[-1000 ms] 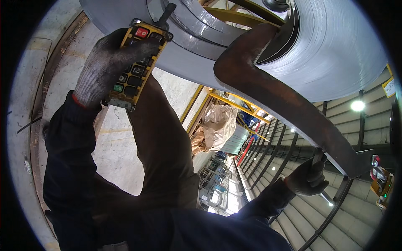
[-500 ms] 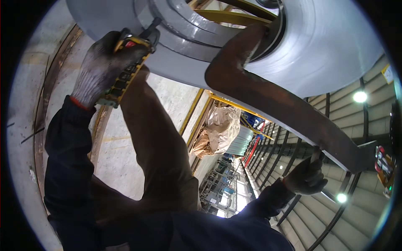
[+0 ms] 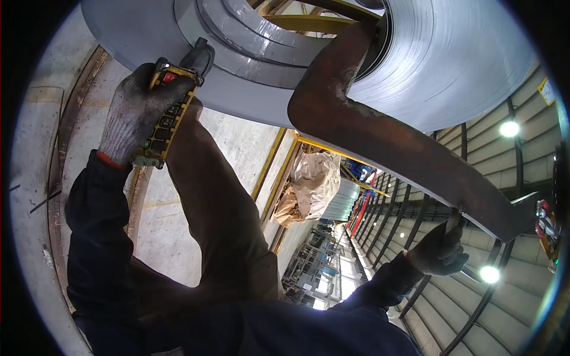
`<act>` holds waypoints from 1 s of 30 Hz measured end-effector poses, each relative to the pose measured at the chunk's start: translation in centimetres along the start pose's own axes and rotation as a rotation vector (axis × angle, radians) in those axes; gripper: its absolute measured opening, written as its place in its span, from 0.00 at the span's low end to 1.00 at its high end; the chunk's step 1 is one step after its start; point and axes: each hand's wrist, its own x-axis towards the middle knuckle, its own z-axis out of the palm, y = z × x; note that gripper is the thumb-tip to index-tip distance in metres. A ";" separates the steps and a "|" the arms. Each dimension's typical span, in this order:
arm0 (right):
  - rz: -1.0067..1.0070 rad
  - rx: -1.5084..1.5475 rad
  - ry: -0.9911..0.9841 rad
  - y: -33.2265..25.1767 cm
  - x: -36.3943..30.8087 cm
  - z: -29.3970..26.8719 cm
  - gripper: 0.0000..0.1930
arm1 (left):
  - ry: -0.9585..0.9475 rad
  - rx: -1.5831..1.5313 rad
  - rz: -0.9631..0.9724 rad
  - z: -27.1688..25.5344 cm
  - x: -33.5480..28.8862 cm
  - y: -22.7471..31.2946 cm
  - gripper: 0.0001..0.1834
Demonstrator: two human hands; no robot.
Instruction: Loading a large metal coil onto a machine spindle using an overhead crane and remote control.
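Head view: the left grip (image 3: 133,113) wraps round a yellow-and-black control box (image 3: 168,126), riding lower in the picture than a second ago! The right grip (image 3: 438,252) stays clasped on a handle (image 3: 455,222) beneath the rusty hook (image 3: 404,145), its upper end at the steel coil's (image 3: 457,65) inner edge. Pale floor (image 3: 169,228) opens between left sleeve (image 3: 98,231) and trouser leg (image 3: 222,207).

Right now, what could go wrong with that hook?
Stray press: the left hand has its thumb across the yellow remote.
Pinch: the right hand grips a short bar at the rusty hook; fingers could get caught.
Scrape: the hook might rub the coil beside it.
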 end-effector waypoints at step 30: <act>0.876 2.991 0.126 10.9 19.2 6.9 0.25 | 0.122 -0.068 -0.282 -3.9 -16.8 22.2 0.23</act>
